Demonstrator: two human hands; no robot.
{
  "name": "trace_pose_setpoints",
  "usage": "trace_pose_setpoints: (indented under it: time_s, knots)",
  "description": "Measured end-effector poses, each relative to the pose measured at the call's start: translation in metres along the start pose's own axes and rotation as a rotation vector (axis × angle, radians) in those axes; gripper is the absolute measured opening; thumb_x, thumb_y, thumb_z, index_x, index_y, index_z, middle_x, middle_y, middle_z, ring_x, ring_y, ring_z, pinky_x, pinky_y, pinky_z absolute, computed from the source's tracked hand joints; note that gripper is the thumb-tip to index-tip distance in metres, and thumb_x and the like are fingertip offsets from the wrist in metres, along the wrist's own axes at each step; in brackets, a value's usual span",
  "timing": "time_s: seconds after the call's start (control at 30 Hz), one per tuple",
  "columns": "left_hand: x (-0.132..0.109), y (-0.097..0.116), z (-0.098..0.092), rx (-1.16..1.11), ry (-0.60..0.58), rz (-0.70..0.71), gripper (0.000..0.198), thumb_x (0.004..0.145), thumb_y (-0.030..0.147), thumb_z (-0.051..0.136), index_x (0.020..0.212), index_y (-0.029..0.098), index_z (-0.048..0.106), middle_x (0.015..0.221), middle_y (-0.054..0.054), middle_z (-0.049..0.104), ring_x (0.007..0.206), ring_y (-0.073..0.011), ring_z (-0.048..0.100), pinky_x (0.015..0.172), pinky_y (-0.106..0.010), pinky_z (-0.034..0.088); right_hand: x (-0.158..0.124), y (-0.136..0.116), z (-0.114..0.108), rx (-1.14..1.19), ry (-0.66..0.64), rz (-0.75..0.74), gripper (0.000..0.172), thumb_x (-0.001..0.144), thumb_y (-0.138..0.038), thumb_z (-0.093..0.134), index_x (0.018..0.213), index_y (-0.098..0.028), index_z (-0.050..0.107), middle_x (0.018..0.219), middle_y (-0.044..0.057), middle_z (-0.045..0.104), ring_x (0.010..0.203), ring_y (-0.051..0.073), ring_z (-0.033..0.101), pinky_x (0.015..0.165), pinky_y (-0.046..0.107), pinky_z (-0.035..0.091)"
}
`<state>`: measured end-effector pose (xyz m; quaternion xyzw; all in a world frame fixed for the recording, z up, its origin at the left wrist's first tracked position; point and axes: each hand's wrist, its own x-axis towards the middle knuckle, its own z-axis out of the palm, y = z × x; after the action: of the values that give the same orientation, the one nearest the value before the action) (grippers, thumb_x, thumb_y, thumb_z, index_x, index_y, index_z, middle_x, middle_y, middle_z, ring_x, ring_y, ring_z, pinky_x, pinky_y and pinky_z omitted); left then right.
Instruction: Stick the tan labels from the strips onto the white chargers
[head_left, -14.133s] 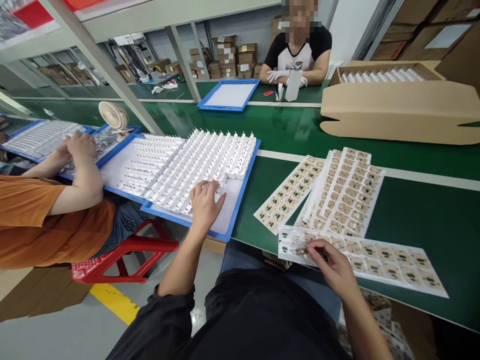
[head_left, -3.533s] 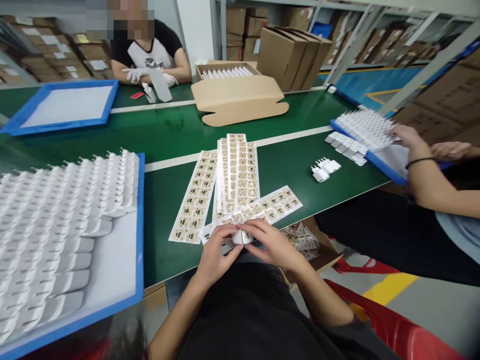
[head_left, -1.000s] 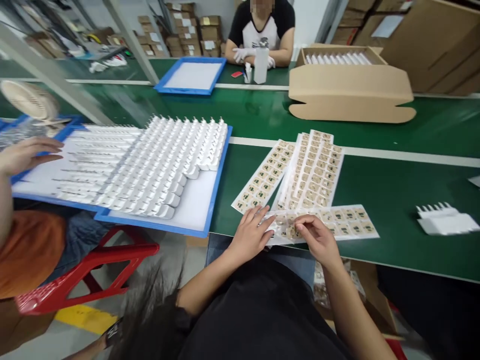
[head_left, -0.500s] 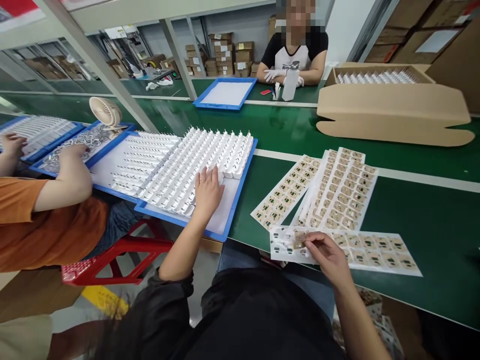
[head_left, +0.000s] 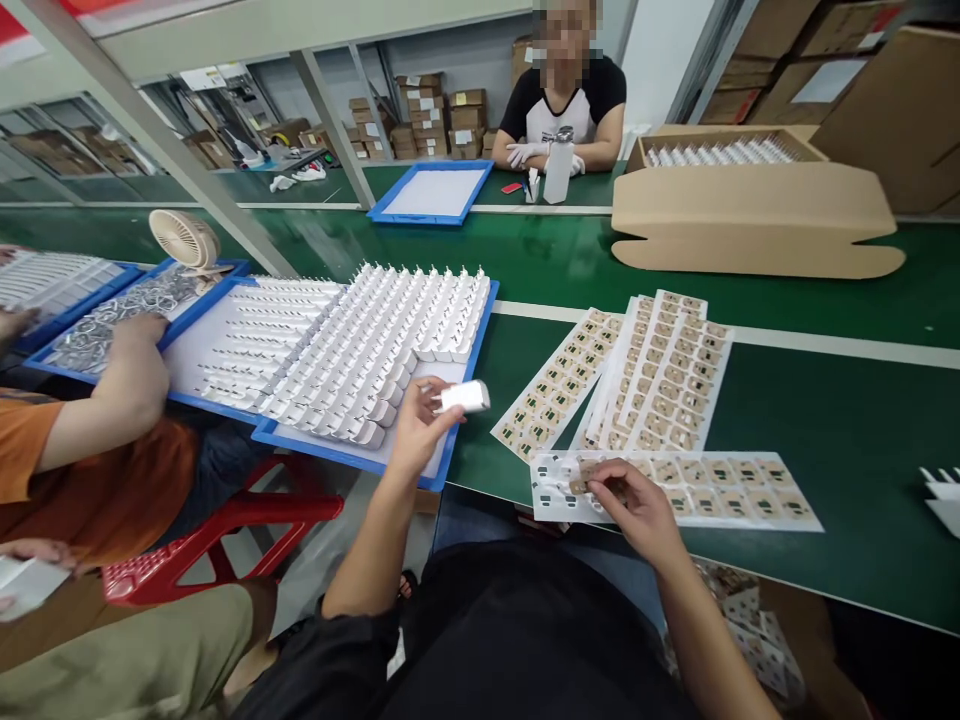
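Observation:
My left hand (head_left: pixel 420 425) is closed around a small white plug housing (head_left: pixel 466 397) with prongs at its left end, held above the right side of a blue-rimmed tray (head_left: pixel 330 456). Rows of similar white housings (head_left: pixel 375 340) fill much of that tray, prongs upward. My right hand (head_left: pixel 636 510) pinches a tan sticker (head_left: pixel 580 476) over the left end of a sticker sheet (head_left: pixel 739 492) lying by the table's front edge. Bare backing shows at that end. Behind it, several more sticker sheets (head_left: pixel 667 380) are fanned out.
An open cardboard box (head_left: pixel 754 205) of white pieces stands at the back right. Another blue tray (head_left: pixel 420 218), a bottle (head_left: pixel 558 172) and a seated person (head_left: pixel 562 110) are across the table. A fan (head_left: pixel 184 240) and co-workers' arms (head_left: pixel 127 375) are to the left.
My left hand has lifted a white plug housing from the tray and moved slightly nearer to me. My right hand stays at the sheet with the sticker. White prongs appear at the right edge.

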<state>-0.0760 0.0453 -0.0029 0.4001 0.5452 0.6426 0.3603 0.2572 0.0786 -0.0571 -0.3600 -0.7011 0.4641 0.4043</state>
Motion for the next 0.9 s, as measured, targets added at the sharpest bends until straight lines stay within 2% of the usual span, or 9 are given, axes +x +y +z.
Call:
trace_pose_setpoints:
  time_s: [0.07,0.17,0.27,0.33,0.4,0.5,0.63,0.77,0.9]
  knots:
    - [-0.025,-0.008,0.029,-0.318,-0.116,-0.179,0.055,0.068,0.042,0.088,0.107,0.024,0.053,0.106,-0.003,0.067,0.083,-0.0161,0.068,0.063,-0.025,0.058,0.000,-0.005,0.001,0.007,0.009,-0.006,0.009,0.095,-0.033,0.071,0.092,-0.024,0.069,0.088,0.005,0.069,0.081,0.019,0.067,0.072,0.029,0.054]
    - [-0.056,-0.019,0.071,-0.616,-0.253,-0.426,0.055,0.067,0.041,0.087,0.110,0.024,0.057,0.101,-0.002,0.067,0.083,-0.0168,0.069,0.061,-0.024,0.058,0.002,-0.012,0.000,0.085,0.031,-0.009,0.012,0.093,-0.034,0.072,0.090,-0.024,0.070,0.085,0.005,0.069,0.078,0.019,0.067,0.069,0.029,0.054]
    - [-0.073,-0.027,0.100,-0.722,-0.338,-0.597,0.053,0.068,0.040,0.086,0.111,0.024,0.059,0.103,-0.002,0.068,0.083,-0.0175,0.070,0.065,-0.027,0.059,0.003,-0.019,-0.002,0.214,0.083,-0.009,0.014,0.090,-0.035,0.077,0.087,-0.024,0.070,0.081,0.004,0.069,0.076,0.018,0.066,0.068,0.029,0.054]
    - [-0.078,-0.032,0.111,-0.693,-0.363,-0.613,0.054,0.069,0.039,0.087,0.113,0.024,0.060,0.107,-0.003,0.069,0.085,-0.0177,0.070,0.070,-0.029,0.059,0.002,-0.024,-0.002,0.305,0.108,-0.001,0.015,0.087,-0.035,0.079,0.085,-0.024,0.070,0.079,0.003,0.068,0.075,0.018,0.065,0.067,0.029,0.053]
    - [-0.080,-0.037,0.117,-0.600,-0.364,-0.521,0.055,0.068,0.037,0.090,0.112,0.023,0.061,0.107,-0.003,0.069,0.090,-0.0179,0.069,0.077,-0.030,0.058,0.000,-0.031,-0.001,0.375,0.121,0.024,0.015,0.086,-0.034,0.081,0.084,-0.024,0.070,0.078,0.002,0.067,0.075,0.017,0.064,0.067,0.028,0.053]
    - [-0.082,-0.044,0.121,-0.390,-0.378,-0.272,0.051,0.068,0.034,0.092,0.108,0.022,0.063,0.106,-0.004,0.071,0.099,-0.0192,0.069,0.089,-0.031,0.055,-0.004,-0.044,0.004,0.425,0.151,0.071,0.013,0.086,-0.033,0.081,0.086,-0.024,0.071,0.081,0.002,0.067,0.075,0.016,0.063,0.065,0.027,0.052]
    - [-0.086,-0.052,0.121,-0.200,-0.450,-0.028,0.044,0.080,0.030,0.085,0.117,0.023,0.061,0.122,-0.009,0.073,0.116,-0.0231,0.069,0.103,-0.037,0.051,-0.009,-0.059,0.010,0.454,0.256,0.118,0.013,0.086,-0.030,0.082,0.090,-0.026,0.070,0.084,0.001,0.068,0.077,0.015,0.064,0.067,0.025,0.052]
    - [-0.088,-0.057,0.119,-0.101,-0.517,0.098,0.044,0.085,0.024,0.080,0.125,0.025,0.061,0.132,-0.011,0.071,0.128,-0.0260,0.066,0.111,-0.043,0.049,-0.008,-0.068,0.012,0.431,0.328,0.149,0.015,0.085,-0.031,0.083,0.090,-0.025,0.070,0.084,0.000,0.066,0.078,0.014,0.063,0.071,0.025,0.053]
    - [-0.088,-0.061,0.118,-0.083,-0.537,0.155,0.045,0.084,0.020,0.081,0.125,0.026,0.062,0.132,-0.009,0.072,0.127,-0.0257,0.067,0.111,-0.043,0.050,-0.004,-0.071,0.013,0.431,0.318,0.186,0.016,0.085,-0.033,0.083,0.089,-0.025,0.069,0.083,0.000,0.064,0.077,0.013,0.061,0.069,0.024,0.053]
